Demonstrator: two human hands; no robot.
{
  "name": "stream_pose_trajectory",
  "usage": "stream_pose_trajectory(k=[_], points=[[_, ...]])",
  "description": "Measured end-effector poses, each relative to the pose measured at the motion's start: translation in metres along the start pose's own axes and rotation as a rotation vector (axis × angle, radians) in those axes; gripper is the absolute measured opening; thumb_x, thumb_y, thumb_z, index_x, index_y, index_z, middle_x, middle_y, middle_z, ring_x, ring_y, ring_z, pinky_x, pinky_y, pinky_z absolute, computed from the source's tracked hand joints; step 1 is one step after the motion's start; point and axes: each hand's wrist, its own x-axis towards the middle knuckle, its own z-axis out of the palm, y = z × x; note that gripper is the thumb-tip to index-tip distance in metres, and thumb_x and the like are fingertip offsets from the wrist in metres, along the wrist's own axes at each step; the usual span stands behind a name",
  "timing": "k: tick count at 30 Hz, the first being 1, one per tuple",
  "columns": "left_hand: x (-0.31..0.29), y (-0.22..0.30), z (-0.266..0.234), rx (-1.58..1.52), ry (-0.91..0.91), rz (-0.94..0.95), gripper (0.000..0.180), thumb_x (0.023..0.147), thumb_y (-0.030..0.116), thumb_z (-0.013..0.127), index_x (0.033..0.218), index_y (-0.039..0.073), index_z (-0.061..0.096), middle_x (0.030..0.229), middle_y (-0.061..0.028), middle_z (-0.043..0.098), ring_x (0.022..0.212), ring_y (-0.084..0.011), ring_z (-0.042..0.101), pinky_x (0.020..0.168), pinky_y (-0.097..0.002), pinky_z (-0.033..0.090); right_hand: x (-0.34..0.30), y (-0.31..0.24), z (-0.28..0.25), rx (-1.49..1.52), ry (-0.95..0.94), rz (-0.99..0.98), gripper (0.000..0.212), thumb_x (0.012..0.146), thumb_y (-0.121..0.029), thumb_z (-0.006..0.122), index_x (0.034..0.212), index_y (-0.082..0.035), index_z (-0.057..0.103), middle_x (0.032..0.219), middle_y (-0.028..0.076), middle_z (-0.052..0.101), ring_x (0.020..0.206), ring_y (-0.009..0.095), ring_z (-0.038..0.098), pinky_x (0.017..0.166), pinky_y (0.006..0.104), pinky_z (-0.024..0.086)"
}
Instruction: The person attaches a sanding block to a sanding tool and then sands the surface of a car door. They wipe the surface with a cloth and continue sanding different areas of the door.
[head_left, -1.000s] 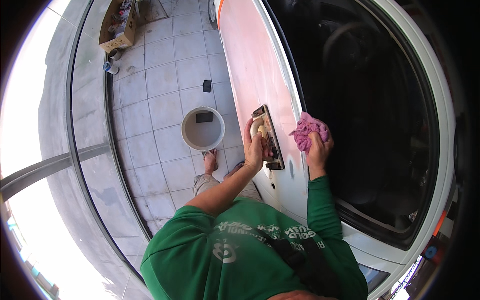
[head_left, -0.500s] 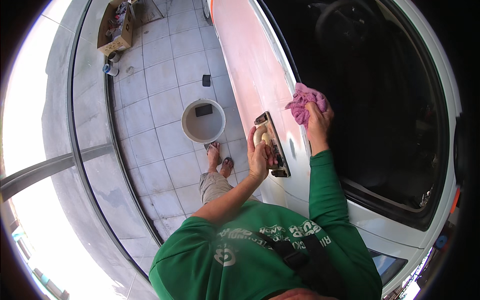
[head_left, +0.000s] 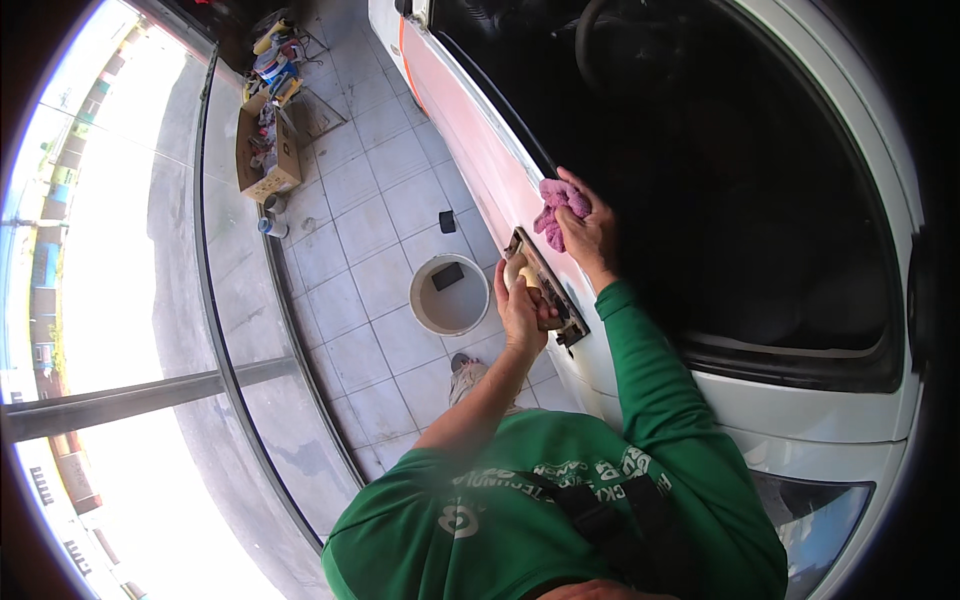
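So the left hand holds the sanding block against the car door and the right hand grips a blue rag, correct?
Not quite. In the head view the rag in the right hand is pink, not blue. The left hand does hold the sanding block against the car door.

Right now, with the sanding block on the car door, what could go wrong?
The sanding block in the left hand lies close to the dark window trim; a slip might scuff it. The right hand presses a pink rag near the block's end, so fingers could be struck. The white bucket stands near the person's foot; a step might tip it.
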Motion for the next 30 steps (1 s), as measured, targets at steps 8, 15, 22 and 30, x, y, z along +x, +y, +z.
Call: stream_pose_trajectory(k=[8, 15, 22, 30], points=[[0.191, 0.169, 0.083, 0.052, -0.065, 0.231, 0.057, 0.106, 0.016, 0.049, 0.160, 0.019, 0.031, 0.064, -0.0026, 0.047, 0.048, -0.0133, 0.047, 0.046, -0.0361, 0.050, -0.006, -0.017, 0.020, -0.203, -0.116, -0.247, 0.022, 0.081, 0.004, 0.066, 0.098, -0.004, 0.077, 0.111, 0.013, 0.074, 0.105, 0.028, 0.073, 0.092, 0.0361, 0.058], [0.053, 0.035, 0.006, 0.012, -0.100, 0.035, 0.060, 0.105, 0.012, 0.045, 0.162, 0.021, 0.027, 0.061, -0.0031, 0.052, 0.038, -0.0122, 0.045, 0.034, -0.0297, 0.042, 0.025, -0.051, 0.027, -0.242, -0.160, -0.191, 0.017, 0.079, 0.010, 0.066, 0.089, -0.001, 0.072, 0.094, 0.012, 0.070, 0.086, 0.028, 0.074, 0.075, 0.0384, 0.059], [0.252, 0.204, 0.111, -0.037, -0.079, 0.304, 0.057, 0.105, 0.014, 0.048, 0.159, 0.015, 0.029, 0.064, -0.0062, 0.051, 0.041, -0.0170, 0.047, 0.038, -0.0349, 0.047, 0.195, -0.074, 0.141, -0.599, -0.372, -0.597, 0.013, 0.081, -0.010, 0.070, 0.093, -0.009, 0.073, 0.091, 0.014, 0.071, 0.084, 0.034, 0.071, 0.076, 0.0400, 0.058], [0.128, 0.088, 0.020, 0.040, -0.137, 0.074, 0.062, 0.106, 0.011, 0.047, 0.163, 0.017, 0.023, 0.079, -0.0071, 0.062, 0.044, -0.0126, 0.051, 0.040, -0.0292, 0.050, 0.247, 0.052, 0.172, -1.001, -0.160, -0.084, 0.043, 0.085, -0.039, 0.082, 0.115, -0.010, 0.070, 0.108, 0.017, 0.074, 0.103, 0.036, 0.071, 0.091, 0.0426, 0.056]])
